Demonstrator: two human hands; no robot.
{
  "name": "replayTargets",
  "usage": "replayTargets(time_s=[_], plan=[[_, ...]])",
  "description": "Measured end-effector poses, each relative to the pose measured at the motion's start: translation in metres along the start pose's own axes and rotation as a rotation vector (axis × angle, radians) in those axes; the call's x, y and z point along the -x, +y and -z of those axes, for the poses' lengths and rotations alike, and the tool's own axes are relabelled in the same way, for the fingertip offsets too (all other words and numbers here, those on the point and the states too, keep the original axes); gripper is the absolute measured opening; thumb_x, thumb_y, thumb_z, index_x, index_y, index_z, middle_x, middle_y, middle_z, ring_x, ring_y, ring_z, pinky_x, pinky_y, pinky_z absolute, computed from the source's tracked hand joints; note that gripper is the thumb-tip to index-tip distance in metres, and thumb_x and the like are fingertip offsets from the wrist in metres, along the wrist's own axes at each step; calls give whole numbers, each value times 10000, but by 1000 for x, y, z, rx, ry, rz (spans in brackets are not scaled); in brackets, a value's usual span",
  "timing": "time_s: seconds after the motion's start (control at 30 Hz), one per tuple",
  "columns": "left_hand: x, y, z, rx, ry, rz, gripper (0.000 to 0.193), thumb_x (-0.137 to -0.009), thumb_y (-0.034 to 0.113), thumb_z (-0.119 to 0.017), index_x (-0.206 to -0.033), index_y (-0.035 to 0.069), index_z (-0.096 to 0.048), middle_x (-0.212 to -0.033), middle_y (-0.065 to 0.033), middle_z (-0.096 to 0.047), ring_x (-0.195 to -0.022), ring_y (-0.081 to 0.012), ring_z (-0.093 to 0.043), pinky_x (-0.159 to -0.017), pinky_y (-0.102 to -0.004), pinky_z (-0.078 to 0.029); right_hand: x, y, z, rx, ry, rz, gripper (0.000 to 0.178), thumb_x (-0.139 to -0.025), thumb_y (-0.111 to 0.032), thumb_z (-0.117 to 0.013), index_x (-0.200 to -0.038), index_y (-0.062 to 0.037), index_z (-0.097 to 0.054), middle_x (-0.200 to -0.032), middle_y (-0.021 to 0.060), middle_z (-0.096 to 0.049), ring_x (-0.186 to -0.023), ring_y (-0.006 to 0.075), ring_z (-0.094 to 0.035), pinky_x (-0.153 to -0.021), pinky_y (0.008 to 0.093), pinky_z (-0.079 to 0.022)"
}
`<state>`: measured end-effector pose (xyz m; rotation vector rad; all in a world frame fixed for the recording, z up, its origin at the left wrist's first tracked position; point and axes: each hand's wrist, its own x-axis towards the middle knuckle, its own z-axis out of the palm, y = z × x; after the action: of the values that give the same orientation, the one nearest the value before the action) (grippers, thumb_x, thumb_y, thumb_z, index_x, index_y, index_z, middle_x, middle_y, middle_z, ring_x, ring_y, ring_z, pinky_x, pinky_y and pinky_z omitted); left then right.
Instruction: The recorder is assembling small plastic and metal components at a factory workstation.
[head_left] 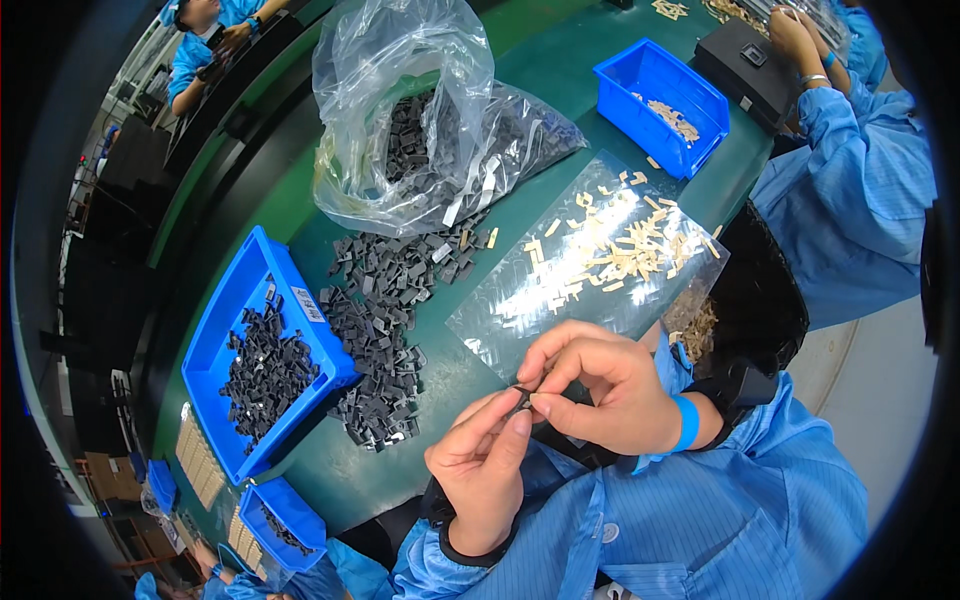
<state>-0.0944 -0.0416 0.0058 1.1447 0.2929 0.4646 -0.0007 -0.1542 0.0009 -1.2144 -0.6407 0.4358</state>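
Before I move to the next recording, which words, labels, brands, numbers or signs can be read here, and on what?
White label on the large blue bin: dark characters, seen at a slant; wording not copied here.
Small pale mark on the black box: too small to read.
Small dark part between the fingers of the left hand and right hand: no text visible.

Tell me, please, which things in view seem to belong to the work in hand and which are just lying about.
Likely in the work:
small dark piece, in left hand and right hand
black pieces
clear sheet
tan strips
large blue bin

Probably just lying about:
black box, upper right
tan sheet, far left
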Motion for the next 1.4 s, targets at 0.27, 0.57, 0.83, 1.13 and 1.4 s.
replayTargets(time_s=[0.27,0.57,0.83,1.13,1.4], plan=[[0,-2,1,59,30,2,203,-790,-89,-581,-990,-72,-608,-1006,-198,-608,-841,-217,-628,-770,-303,-509,-1,3,-6,32,78,49,68,-729,8,-634,-748,-7,-571,-931,88,-575,-822,157,-582,-714,262,-469],[3,-4,2,72,44,-41,164,-795,-90,-574,-956,-78,-606,-986,-193,-612,-841,-195,-618,-766,-288,-501,-9,-3,6,243,-38,171,119,-731,-66,-678,-799,-20,-591,-930,81,-556,-813,154,-567,-704,265,-453],[-7,4,15,13,-163,85,359,-765,-67,-616,-1107,-74,-508,-938,-185,-621,-820,-219,-625,-756,-307,-510,-18,3,22,-199,-369,-187,160,-792,-127,-668,-863,-4,-594,-802,20,-555,-711,74,-514,-656,218,-423],[-15,21,7,-538,-320,22,450,-770,-119,-578,-1204,-59,-474,-936,-152,-642,-844,-198,-635,-768,-285,-502,-28,-5,25,-77,-499,-524,112,-777,-35,-597,-698,-20,-519,-638,-34,-497,-604,30,-451,-541,209,-376],[-8,13,6,-125,-195,220,317,-761,-93,-607,-1076,-73,-573,-913,-190,-638,-800,-228,-637,-752,-301,-515,-13,1,24,-330,-436,-329,214,-834,-203,-627,-800,-28,-510,-692,22,-533,-623,82,-493,-544,252,-396]])
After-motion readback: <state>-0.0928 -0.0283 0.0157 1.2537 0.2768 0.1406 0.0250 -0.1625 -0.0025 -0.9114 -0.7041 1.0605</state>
